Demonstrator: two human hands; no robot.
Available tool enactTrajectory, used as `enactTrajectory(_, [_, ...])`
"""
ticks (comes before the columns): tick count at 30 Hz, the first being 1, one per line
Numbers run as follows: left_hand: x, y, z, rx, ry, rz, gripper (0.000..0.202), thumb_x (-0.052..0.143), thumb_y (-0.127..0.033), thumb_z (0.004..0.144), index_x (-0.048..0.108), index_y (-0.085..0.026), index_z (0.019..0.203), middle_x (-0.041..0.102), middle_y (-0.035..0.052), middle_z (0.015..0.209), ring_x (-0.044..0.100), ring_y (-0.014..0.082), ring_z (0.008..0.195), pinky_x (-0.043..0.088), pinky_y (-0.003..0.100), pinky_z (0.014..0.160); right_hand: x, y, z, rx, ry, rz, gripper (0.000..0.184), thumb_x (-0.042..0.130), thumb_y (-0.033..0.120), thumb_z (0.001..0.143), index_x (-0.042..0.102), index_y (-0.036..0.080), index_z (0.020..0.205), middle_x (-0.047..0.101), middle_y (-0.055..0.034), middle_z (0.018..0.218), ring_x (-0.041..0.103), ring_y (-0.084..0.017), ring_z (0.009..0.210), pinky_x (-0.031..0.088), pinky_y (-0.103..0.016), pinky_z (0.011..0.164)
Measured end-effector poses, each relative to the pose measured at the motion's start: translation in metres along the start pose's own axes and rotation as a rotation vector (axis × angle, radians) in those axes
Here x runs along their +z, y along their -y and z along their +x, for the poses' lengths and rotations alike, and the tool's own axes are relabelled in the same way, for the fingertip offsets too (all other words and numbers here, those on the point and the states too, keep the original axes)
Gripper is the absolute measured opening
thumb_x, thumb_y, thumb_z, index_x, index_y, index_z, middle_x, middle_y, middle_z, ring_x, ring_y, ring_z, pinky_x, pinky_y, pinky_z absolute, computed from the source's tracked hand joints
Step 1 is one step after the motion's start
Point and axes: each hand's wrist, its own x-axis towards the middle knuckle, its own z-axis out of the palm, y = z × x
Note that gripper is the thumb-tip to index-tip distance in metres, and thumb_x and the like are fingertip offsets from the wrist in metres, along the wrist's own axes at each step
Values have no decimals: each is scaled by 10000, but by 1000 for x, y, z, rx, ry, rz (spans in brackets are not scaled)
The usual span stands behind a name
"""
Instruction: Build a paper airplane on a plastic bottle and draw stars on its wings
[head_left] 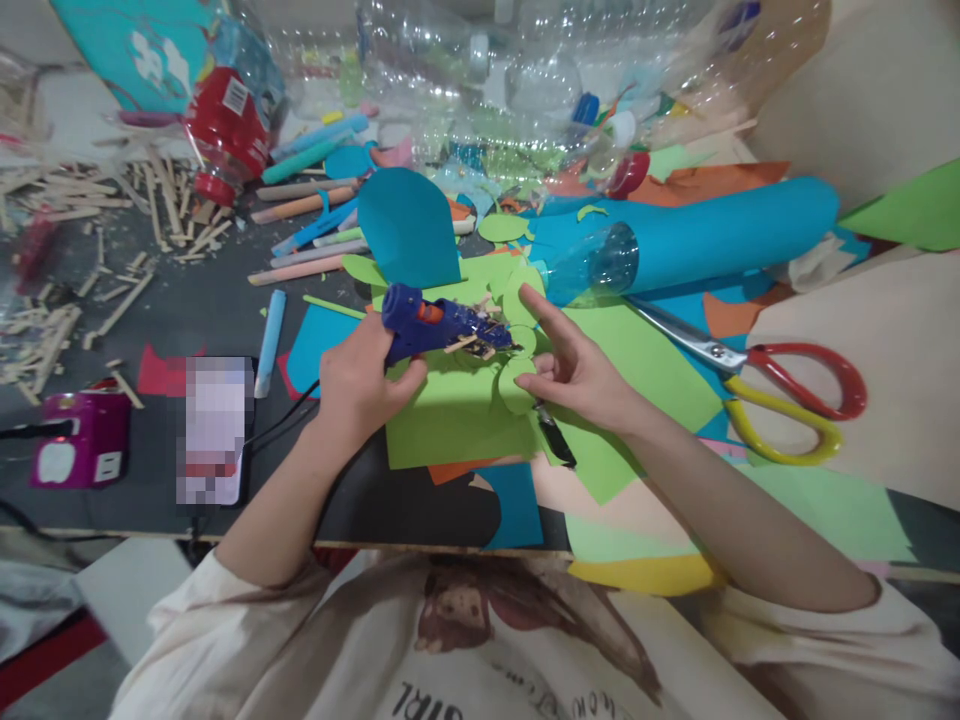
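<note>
Two hands split it, I judge: my left hand (360,385) is closed round the blue glue gun (439,325), nozzle over the green paper cut-outs (517,388) on the surface (187,310), while my right hand (577,375), loosely open with forefinger out, steadies them beside it.

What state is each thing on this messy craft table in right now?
Glue gun: gripped in the left hand, nozzle pointing right at the green cut-outs.
Right hand: open, forefinger stretched out, by the cut-outs.
Scissors: lying flat, blades shut.
Blue roll: rolled up, lying on its side.
Clear bottle: on its side at the roll's end.
Green sheet: flat under both hands.
</note>
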Motion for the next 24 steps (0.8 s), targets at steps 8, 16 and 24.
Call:
enactTrajectory(8, [2,1,-1,-11,-9,-2,272,541,-333,799,651,-197,1008,684,74,852,689,242,817,514,283,650,-1,-4,0,-3,-1,-3,833,662,465,870,183,477,1551,-62,-31,1699,368,-20,537,425,-248,456])
enactTrajectory(16, [0,4,-1,-3,-13,-51,376,538,-331,823,620,-188,1161,694,106,974,696,268,904,530,302,706,-1,-1,1,2,6,4,844,668,427,872,175,474,1555,29,-50,1700,371,-24,526,409,-250,446])
enactTrajectory(24, [4,5,-2,-39,-10,-59,321,548,-311,830,608,-201,1125,664,81,950,665,248,881,496,289,705,1,-2,0,9,3,27,828,667,341,874,202,476,1546,-46,-44,1700,379,-12,529,402,-250,463])
